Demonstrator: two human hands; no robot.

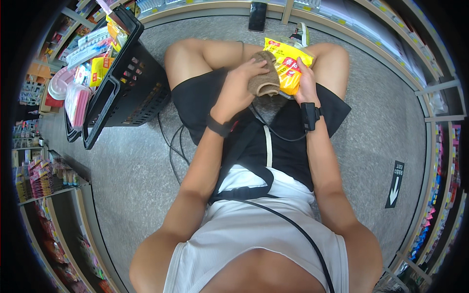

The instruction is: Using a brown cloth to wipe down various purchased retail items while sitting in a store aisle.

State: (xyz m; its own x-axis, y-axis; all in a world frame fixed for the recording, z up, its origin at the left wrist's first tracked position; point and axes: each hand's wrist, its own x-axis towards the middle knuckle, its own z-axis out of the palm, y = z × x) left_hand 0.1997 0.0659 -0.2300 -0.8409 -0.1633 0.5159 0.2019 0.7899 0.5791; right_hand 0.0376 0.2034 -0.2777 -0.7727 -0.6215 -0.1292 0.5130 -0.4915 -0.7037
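L hand (243, 82) rests on 1 brown cloth (266, 77), fingers slightly spread; thumb hidden, can't tell if pinching. R hand (307, 84) pinches 1 yellow pkt (287, 61) by its R edge, thumb in front, prob. for steadiness w/ face visible. Both betw. 2 knees (333, 54). 1 phone (257, 17) at floor's (366, 127) far edge; 1 blk basket (134, 97) L, prob. for reach.

right of the right hand (305, 80), past the right knee (334, 51), a hand could pass over grey floor (376, 122) to the shelving (442, 118); leftward, the left knee (181, 53), black cables (170, 146) and black basket (146, 58) stand in the way; a phone (257, 16) lies ahead
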